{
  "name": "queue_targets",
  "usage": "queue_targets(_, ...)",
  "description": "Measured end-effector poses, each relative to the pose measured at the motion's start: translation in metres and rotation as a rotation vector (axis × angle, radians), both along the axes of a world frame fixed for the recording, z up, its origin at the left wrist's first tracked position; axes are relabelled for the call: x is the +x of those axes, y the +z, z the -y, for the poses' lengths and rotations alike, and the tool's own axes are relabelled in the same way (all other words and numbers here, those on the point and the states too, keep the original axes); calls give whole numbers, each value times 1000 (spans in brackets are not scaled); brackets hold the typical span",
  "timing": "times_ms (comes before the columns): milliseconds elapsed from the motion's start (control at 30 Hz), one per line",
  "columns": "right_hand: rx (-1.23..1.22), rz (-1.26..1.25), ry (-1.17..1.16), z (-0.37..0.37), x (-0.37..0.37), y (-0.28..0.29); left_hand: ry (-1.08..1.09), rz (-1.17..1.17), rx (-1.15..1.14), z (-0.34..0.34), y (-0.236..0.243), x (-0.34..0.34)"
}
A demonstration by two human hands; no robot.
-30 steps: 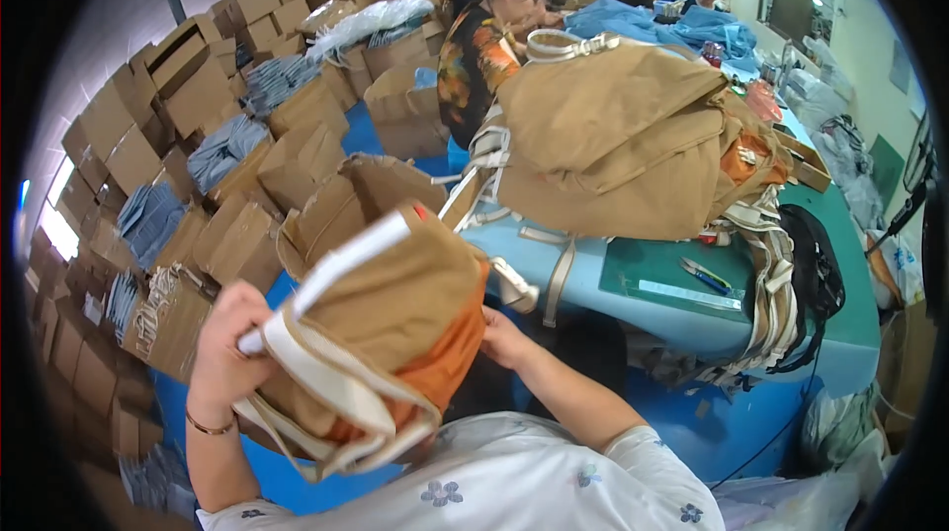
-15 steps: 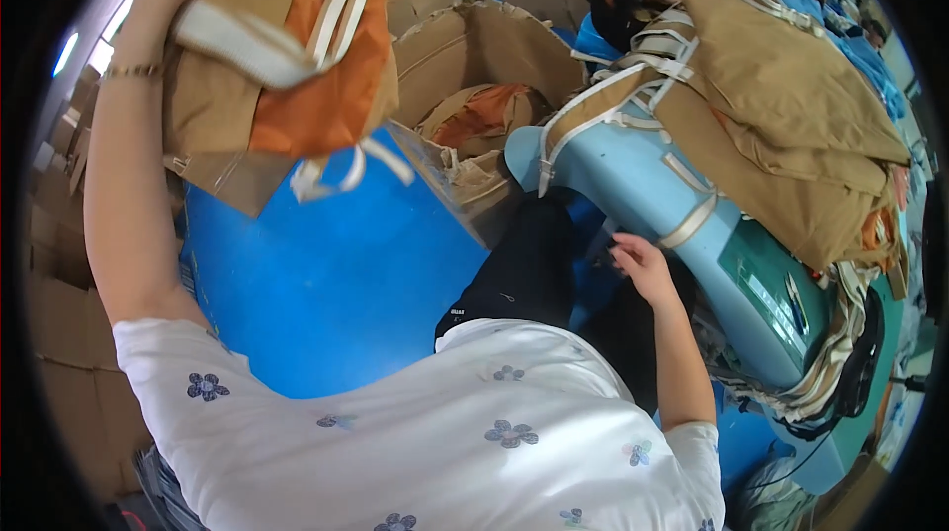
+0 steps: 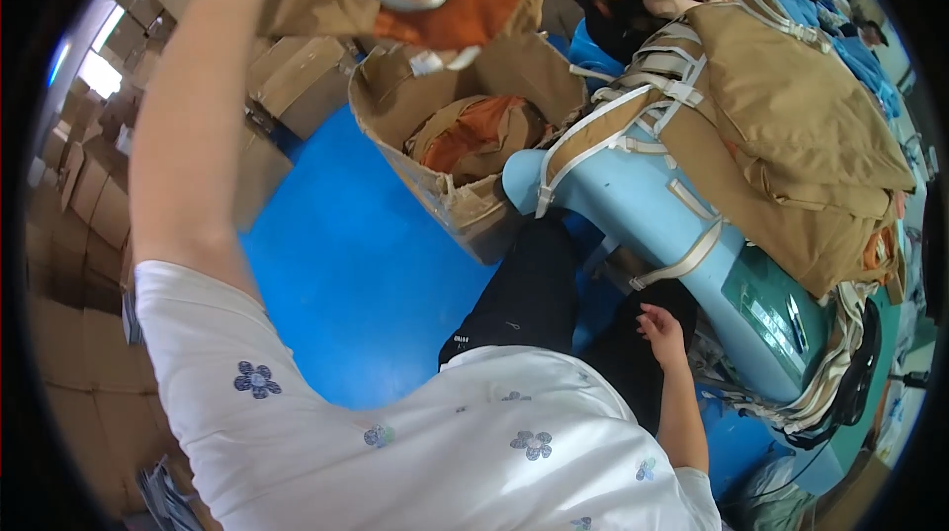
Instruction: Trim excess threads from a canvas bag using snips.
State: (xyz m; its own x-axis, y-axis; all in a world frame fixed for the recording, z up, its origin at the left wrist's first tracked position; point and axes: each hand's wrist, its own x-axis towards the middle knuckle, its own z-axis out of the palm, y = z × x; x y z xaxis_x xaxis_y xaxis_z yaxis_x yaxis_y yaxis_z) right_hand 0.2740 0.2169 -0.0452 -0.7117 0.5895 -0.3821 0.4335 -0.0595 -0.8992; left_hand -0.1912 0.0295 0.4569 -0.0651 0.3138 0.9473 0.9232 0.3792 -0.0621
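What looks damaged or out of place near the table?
The open carton beside the table looks damaged: its near rim is torn and ragged, not a clean edge. Nothing else clearly stands out.

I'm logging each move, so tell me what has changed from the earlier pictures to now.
The tan-and-orange bag, first between both hands, has gone up with the left forearm, then rightward, and now overlaps the open carton in view. The right hand let go and is empty. The tan heap stays on the table.
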Motion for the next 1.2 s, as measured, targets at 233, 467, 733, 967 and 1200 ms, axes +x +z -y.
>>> queue_targets(233,-1,-57,-35,5,6,-6,101,110,-245,-10,-97,-73)
queue_targets(467,-36,-98,-147,2,7,-14,-47,464,-415,-1,-160,-99)
queue_targets(733,-22,-77,-203,2,4,-14,-402,1076,-132,4,-181,-123)
queue_targets(967,55,-328,65,30,-41,39,-543,1129,-91,21,-194,-78)
queue_targets(1200,417,-611,209,15,-143,146,-709,1293,159,107,-247,-33)
